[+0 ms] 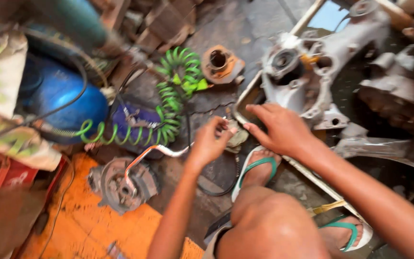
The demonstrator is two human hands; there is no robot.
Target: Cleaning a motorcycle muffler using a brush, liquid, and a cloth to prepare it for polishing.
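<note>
L hand pinches a thin bent metal tube, fingers curled shut on its end, just above the floor. R hand w/ fingers spread rests on tray rim; tray holds grey metal casting. Green coiled hose nearby.

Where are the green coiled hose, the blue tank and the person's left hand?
green coiled hose [171,103]: head view, on the stacked coils.
blue tank [56,93]: head view, on its rounded side.
left hand [210,142]: head view, on the back of the hand.
</note>
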